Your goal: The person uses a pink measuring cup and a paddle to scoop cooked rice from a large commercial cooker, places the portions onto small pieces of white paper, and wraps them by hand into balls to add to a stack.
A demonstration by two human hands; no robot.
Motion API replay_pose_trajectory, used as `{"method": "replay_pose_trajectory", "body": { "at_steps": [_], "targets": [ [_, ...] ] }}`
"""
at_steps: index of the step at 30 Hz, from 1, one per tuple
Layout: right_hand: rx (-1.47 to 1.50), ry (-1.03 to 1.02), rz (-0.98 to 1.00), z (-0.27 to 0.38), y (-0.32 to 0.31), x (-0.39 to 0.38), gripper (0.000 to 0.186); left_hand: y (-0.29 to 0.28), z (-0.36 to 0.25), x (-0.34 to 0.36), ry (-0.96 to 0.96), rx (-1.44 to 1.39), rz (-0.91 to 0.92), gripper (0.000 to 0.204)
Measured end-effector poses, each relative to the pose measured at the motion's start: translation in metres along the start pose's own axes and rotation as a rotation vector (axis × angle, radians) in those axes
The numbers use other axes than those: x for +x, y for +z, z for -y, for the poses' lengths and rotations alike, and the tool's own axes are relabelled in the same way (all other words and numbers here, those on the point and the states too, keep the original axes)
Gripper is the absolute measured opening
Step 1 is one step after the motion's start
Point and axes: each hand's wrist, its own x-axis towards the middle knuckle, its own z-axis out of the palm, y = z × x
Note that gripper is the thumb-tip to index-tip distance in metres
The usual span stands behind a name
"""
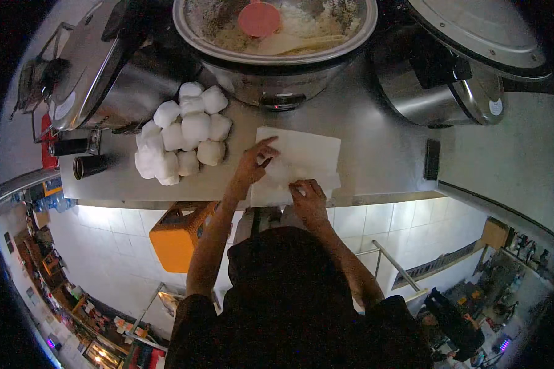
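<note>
A white sheet (317,150), likely paper, lies on the steel counter in front of me, with faint whitish stuff in its middle that I cannot make out. Over its left side my left hand (252,167) is held with fingers stretched and apart. At the sheet's lower right, my right hand (309,200) has its fingers bent and drawn together; what they pinch is hidden. To the left of the sheet sits a pile of round white wrapped bundles (196,127), stacked close together.
A large open rice cooker (271,80) stands behind the sheet, holding rice, a pink scoop (259,19) and a pale paddle (301,43). Steel cookers flank it, left (135,80) and right (425,92). A dark cup (90,166) lies at the counter's left; an orange stool (175,240) stands below.
</note>
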Motion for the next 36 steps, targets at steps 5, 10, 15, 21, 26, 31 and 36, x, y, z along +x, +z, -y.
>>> {"method": "replay_pose_trajectory", "body": {
  "at_steps": [5,10,15,21,26,31,36],
  "targets": [
    [0.042,0.027,-0.047,0.001,0.002,-0.007,0.035,-0.016,0.000,-0.008,-0.046,0.246,-0.022,0.051],
    [0.018,0.018,0.011,0.003,0.003,-0.012,0.036,0.031,-0.044,-0.037,0.152,0.414,-0.491,0.031],
    [0.538,0.302,-0.243,-0.016,0.008,-0.008,0.015,0.072,-0.007,-0.063,-0.004,0.345,-0.199,0.019],
    [0.430,0.655,-0.056,-0.055,-0.003,-0.001,0.027,0.063,-0.012,-0.046,-0.167,0.441,-0.260,0.028],
    [-0.092,0.272,-0.114,-0.061,-0.015,0.017,0.032,0.032,-0.024,-0.018,0.180,0.807,-0.143,0.021],
    [0.080,0.231,0.053,-0.085,0.014,-0.013,0.031,0.025,0.017,-0.029,0.184,0.805,0.243,0.017],
    [0.131,0.178,-0.014,-0.058,-0.001,-0.020,0.030,0.015,0.000,-0.040,0.381,0.905,0.286,0.026]
  ]
}}
